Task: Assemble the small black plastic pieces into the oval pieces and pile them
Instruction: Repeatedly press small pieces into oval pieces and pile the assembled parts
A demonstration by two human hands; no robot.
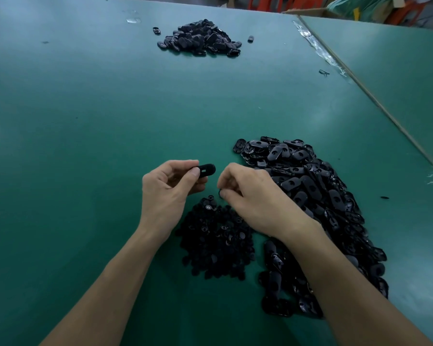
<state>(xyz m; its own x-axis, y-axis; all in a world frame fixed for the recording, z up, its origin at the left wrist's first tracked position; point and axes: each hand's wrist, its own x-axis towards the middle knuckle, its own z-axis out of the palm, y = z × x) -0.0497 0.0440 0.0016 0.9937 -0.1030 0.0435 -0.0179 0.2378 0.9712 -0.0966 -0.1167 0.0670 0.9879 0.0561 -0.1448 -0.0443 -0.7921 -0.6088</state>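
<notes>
Left forearm [105, 283] and right forearm [348, 283]: bare, entering from the near edge and converging mid-frame.

Surface [85, 121]: green, carries all stock. A second green surface [398, 58] abuts at right along a taped seam.

Heap of oval pieces [323, 196]: largest stock, loose, under and beyond the right forearm; judged the unassembled supply, within easy reach.

Heap of small black pieces [215, 245]: smaller, between the forearms and just below both hands, so that picking needs little travel.

Far pile [200, 38]: ovals well apart at the far side, with two strays beside it; judged the finished pile, kept away from raw stock.

Left hand [168, 188]: raised above the small heap, thumb and fingers curled round one end of an oval piece [206, 170].

Right hand [250, 196]: fingers curled, thumb and forefinger pinching a small black piece [220, 194], mostly hidden.

Oval piece, detail: long axis roughly left to right, gripped end at left, free end pointing at the right hand; slotted face turned up toward the camera, apparently presented for insertion.

Small black piece, detail: just below and right of the oval's free end, not touching it. Orientation cannot be told.
</notes>
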